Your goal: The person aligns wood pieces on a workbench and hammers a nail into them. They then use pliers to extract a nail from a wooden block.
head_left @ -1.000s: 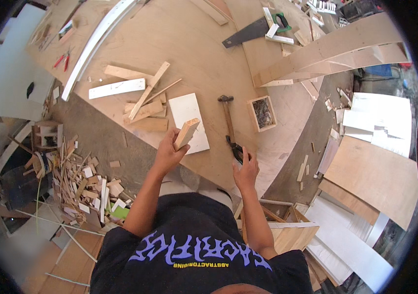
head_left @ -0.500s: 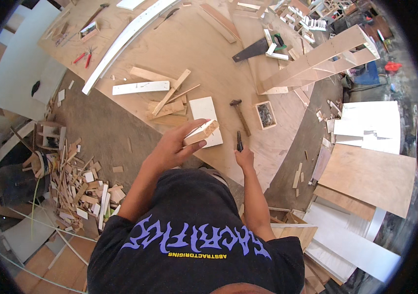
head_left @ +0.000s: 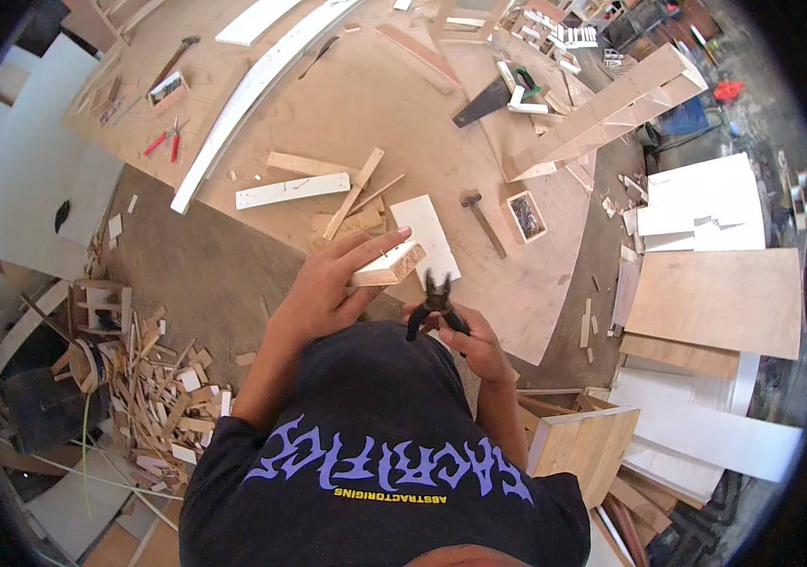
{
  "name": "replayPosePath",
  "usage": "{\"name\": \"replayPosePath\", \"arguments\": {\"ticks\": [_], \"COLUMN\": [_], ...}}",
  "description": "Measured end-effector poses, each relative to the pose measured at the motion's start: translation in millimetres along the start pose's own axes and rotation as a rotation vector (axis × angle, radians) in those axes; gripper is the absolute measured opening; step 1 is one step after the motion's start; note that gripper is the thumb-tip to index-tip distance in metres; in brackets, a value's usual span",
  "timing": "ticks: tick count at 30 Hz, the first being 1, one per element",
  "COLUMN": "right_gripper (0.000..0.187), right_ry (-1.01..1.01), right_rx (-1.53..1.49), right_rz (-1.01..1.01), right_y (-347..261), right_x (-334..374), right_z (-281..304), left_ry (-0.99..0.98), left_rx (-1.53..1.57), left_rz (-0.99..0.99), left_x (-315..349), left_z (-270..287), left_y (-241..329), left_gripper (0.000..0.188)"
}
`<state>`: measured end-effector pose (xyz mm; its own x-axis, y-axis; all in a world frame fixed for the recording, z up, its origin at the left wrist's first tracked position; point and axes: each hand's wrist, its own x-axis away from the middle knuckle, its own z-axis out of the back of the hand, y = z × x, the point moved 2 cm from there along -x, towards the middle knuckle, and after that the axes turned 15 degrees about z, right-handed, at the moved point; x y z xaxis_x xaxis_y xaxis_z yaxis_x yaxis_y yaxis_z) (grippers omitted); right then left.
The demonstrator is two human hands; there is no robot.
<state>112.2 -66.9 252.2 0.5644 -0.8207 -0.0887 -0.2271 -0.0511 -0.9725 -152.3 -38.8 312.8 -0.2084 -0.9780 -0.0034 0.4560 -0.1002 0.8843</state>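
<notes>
My left hand (head_left: 320, 283) grips a short wood block (head_left: 390, 268) with a white top face and a bare, rough end, held above the table's near edge. Just to its right, my right hand (head_left: 482, 348) holds black-handled pliers (head_left: 437, 299), jaws spread and pointing away from me. The pliers are close to the block but apart from it. Beyond both hands, a white board (head_left: 425, 231) lies on the table, partly hidden by the block. A hammer (head_left: 485, 225) and a small wooden box of nails (head_left: 524, 217) lie farther right.
On the plywood table (head_left: 375, 104) are wood strips (head_left: 354, 194), a white strip (head_left: 292, 191), a handsaw (head_left: 484, 102), red-handled pliers (head_left: 169, 142) and a long curved white piece (head_left: 252, 104). A tall wooden frame (head_left: 602, 118) stands at right. Offcuts (head_left: 172, 402) cover the floor at left.
My right hand has drawn the pliers back from near the hammer to beside the block, and their jaws now stand apart. The block remains in my left hand. The whole view has shifted slightly.
</notes>
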Motion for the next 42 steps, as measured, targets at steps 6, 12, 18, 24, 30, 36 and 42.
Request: {"name": "replayPosePath", "arguments": {"ticks": [6,12,18,24,30,36,42], "right_gripper": [0.043,0.037,0.045,0.038,0.039,0.046,0.038], "right_ry": [-0.11,-0.107,-0.113,-0.065,-0.027,-0.039,-0.004], "right_rx": [0.183,0.178,0.142,0.111,0.073,0.06,0.111], "right_rz": [0.027,0.008,-0.019,-0.016,-0.016,0.005,-0.034], "right_y": [-41.9,-44.1,-38.3,-35.2,-37.2,-38.0,-39.8], "right_x": [-31.3,-36.1,-36.5,-35.8,-29.2,-21.2,-14.7], "right_z": [-44.7,-63.2,-78.0,-88.3,-91.5,-89.6,-91.3], "left_ry": [0.023,0.051,0.118,0.152,0.143,0.131,0.117], "left_rx": [0.041,-0.015,0.042,0.036,0.012,0.038,0.047], "left_rz": [-0.057,-0.065,-0.012,-0.006,-0.016,-0.031,-0.055], "left_x": [10.7,24.2,34.4,38.4,36.5,35.9,37.1], "left_z": [27.9,38.8,38.9,40.3,37.3,30.0,24.4], "left_y": [4.3,-2.3,-7.7,-11.7,-7.7,-2.5,-6.0], "left_gripper": [0.059,0.062,0.058,0.053,0.053,0.054,0.054]}}
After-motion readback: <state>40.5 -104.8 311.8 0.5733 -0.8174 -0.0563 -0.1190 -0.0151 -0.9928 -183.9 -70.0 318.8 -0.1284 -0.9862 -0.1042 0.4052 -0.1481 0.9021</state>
